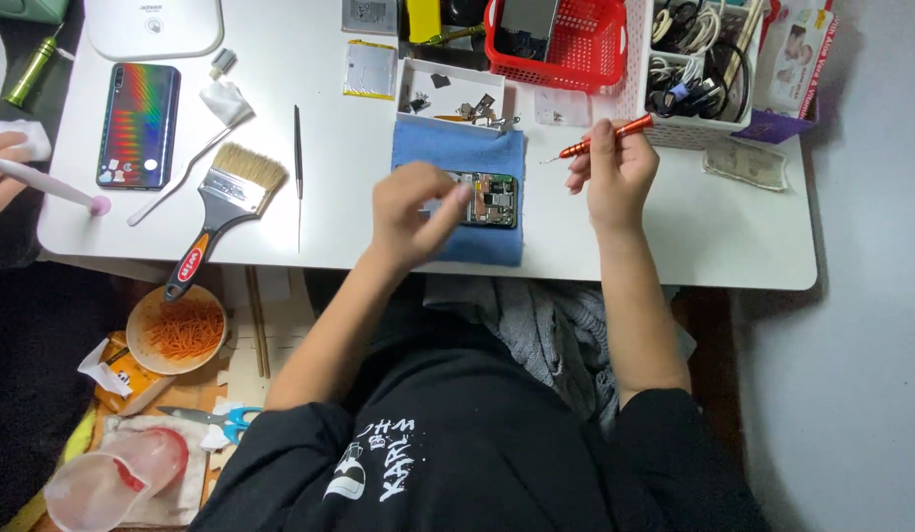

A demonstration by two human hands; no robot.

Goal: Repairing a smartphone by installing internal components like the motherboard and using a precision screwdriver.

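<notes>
An opened phone (492, 200) with its circuit board bare lies on a blue cloth (457, 158) on the white table (674, 227). My left hand (413, 212) hovers over the phone's left part, fingers pinched together on or just above it; whether it holds a small part I cannot tell. My right hand (615, 172) holds an orange screwdriver (600, 140) to the right of the phone, tip pointing left above the table.
A white parts tray (455, 94) sits behind the cloth, a red basket (566, 44) and a white cable basket (699, 69) further back. Left lie a paintbrush (226, 202), tweezers (298, 158) and a rainbow phone back (139, 123). Another person's hand (4, 167) is at the left edge.
</notes>
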